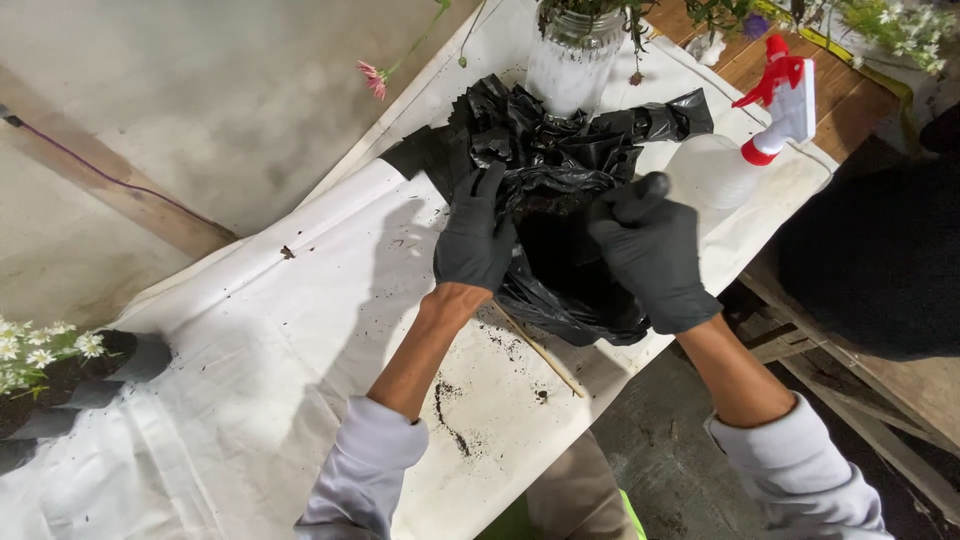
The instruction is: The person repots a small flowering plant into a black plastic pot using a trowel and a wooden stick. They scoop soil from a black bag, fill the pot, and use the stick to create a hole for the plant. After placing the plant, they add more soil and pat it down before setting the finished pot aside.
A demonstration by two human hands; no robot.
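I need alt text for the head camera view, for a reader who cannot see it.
Both black-gloved hands, left hand and right hand, grip a crumpled black plastic bag on a white-covered table. A spray bottle and glass jar stand behind.

Place: looks like a backyard or garage potting spot, somebody's home gardening corner, not a proper shop.
Surface: counter (300, 330) covered with a white sheet, loose soil crumbs (450, 405) scattered near its near edge.
Plants: white daisies in a dark pot (45, 355) at the counter's left end, a pink flower (373, 78) hanging past the far edge, more greenery in a glass jar (572, 55) at the far end.
Gear: spray bottle with a red trigger (750, 140) by the right edge, crumpled black plastic bag (560, 180) mid-counter.
Surroundings: bare concrete floor (180, 110), wooden slats (850, 400) off to the right.
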